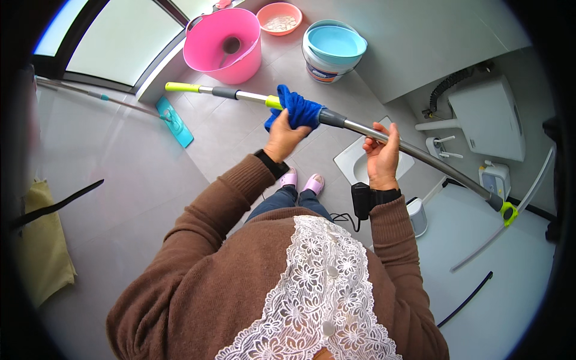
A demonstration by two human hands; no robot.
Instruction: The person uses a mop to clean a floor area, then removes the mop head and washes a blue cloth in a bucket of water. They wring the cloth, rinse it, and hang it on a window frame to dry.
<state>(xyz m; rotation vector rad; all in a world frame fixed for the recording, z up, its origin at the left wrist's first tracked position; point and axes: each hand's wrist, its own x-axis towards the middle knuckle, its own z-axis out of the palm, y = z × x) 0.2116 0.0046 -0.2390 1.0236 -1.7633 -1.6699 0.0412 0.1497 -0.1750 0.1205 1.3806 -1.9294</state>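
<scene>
A long telescopic metal pole (432,159) with lime-green and grey fittings lies slantwise across the view in front of me. Its lime-green grip (182,87) is at the upper left. At the lower right end, a lime-green joint (509,213) carries a long, thin squeegee-like head (481,249). A blue cloth (299,108) is bunched around the pole near its middle. My left hand (285,135) grips this cloth from below, with some fingers hidden behind it. Farther right, my right hand (382,157) holds the bare metal tube between thumb and fingers.
A pink tub (252,58) containing a dipper, a coral basin (280,33) and a bucket (321,72) topped by a light-blue basin (335,41) stand ahead. A squat toilet (339,159) is set in the floor. At left, a turquoise flat mop (180,128) leans near glass.
</scene>
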